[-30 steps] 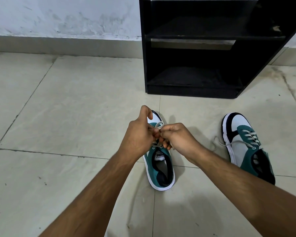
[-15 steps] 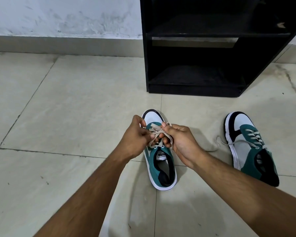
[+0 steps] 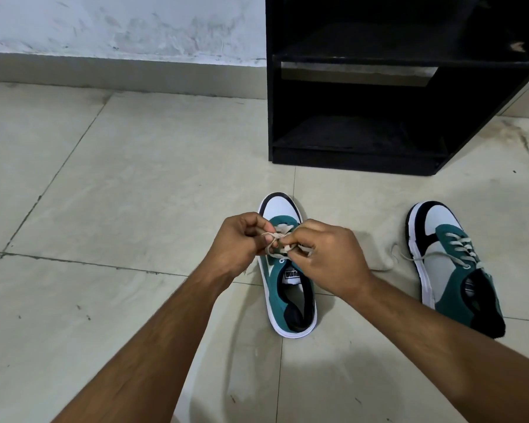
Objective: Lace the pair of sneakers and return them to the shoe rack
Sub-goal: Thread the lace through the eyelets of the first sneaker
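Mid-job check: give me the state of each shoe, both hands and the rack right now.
Near sneaker: on floor, lace being tied.
Lace: pinched by both hands.
Left hand: grip on lace.
Right hand: grip on lace.
Far sneaker: on floor, laced, ends loose.
Shoe rack: visible shelves hold no shoes.

Pale tiled floor meeting a scuffed white wall

Large beige floor tiles (image 3: 135, 178) are spreading across the view, with dark grout lines crossing them and small specks and stains showing here and there. A grey skirting band (image 3: 119, 74) is running along the base of the whitewashed wall (image 3: 119, 22), which is showing grey smudges and scrapes. Soft, even light is falling on the floor, casting only faint shadows.
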